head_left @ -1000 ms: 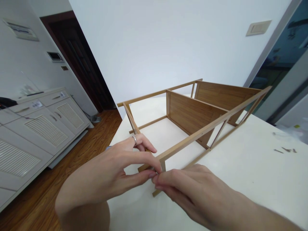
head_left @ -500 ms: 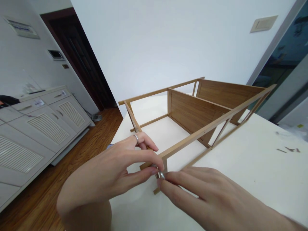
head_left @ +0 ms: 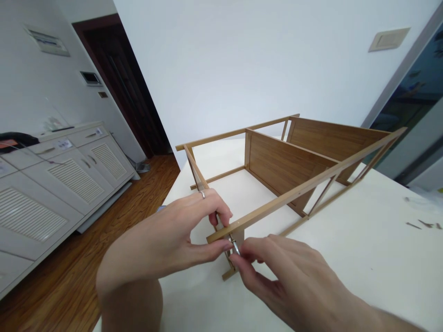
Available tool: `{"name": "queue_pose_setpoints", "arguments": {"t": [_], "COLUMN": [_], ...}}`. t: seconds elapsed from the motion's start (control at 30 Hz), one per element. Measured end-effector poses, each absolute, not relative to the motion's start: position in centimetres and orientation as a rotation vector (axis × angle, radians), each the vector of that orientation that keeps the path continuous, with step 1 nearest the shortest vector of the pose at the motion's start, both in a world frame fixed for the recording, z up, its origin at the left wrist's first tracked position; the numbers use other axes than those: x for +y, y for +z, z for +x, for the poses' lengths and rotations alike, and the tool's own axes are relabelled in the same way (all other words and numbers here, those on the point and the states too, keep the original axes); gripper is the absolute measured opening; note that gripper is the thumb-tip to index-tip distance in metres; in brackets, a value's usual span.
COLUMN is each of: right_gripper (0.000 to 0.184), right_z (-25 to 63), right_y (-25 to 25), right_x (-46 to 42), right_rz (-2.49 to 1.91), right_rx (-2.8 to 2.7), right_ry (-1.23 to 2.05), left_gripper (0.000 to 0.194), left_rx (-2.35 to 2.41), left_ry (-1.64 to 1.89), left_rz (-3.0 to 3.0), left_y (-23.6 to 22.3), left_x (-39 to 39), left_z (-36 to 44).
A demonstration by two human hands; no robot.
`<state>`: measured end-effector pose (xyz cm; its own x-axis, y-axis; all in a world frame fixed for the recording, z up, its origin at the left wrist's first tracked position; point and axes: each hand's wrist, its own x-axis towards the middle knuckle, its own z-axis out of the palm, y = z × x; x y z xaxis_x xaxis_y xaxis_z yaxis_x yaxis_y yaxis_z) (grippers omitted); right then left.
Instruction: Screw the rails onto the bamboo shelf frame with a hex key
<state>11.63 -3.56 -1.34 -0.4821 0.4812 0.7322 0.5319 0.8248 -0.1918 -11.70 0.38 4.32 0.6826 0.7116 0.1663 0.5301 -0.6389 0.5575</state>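
A wooden shelf frame lies on its side on the white table. At its near corner, my left hand is closed around the rail, index finger curled on top and thumb below, beside a small metal fitting. My right hand pinches a small shiny metal piece between thumb and index finger, against the underside of that corner. Its exact kind is too small to make out, and my fingers hide part of it.
Several small screws lie on the table at the right, near a clear plastic bag. A white wall stands behind the frame. A white cabinet is at the left, across the wooden floor.
My left index finger has lifted off the metal fitting and now curls on the rail. My right fingers are more bent around the metal piece. The view has shifted slightly.
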Motion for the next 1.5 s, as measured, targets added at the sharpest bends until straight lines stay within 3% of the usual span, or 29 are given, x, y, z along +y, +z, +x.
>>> {"name": "queue_pose_setpoints", "arguments": {"t": [0.2,0.43,0.57,0.77,0.93,1.23,1.5], "right_gripper": [0.032,0.03,0.031,0.029,0.038,0.013,0.034], "right_z": [11.8,12.5,12.7,12.8,12.7,12.3,13.5], "right_y": [-0.5,0.6,0.1,-0.9,-0.9,-1.0,1.2], "right_x": [-3.9,-4.1,-4.0,-4.5,-4.4,-4.0,-4.0], "right_rz": [-0.677,-0.647,-0.688,-0.752,-0.752,-0.665,-0.61], "right_rx": [-2.241,-2.253,-2.256,-2.257,-2.253,-2.207,-2.476], "right_ry": [-0.366,-0.56,-0.505,-0.156,-0.033,0.08,0.015], "left_gripper": [0.016,0.018,0.015,0.017,0.017,0.015,0.014], "left_rx": [0.922,0.913,0.908,0.839,0.841,0.817,0.861], "left_ry": [0.546,0.555,0.575,0.59,0.588,0.515,0.507], "left_rz": [2.408,2.408,2.428,2.453,2.44,2.473,2.473], "left_y": [4.4,4.3,4.4,4.4,4.5,5.1,5.0], "left_x": [0.6,0.7,0.5,0.6,0.7,0.1,0.1], "left_z": [-11.7,-11.7,-11.6,-11.6,-11.6,-11.3,-11.2]}}
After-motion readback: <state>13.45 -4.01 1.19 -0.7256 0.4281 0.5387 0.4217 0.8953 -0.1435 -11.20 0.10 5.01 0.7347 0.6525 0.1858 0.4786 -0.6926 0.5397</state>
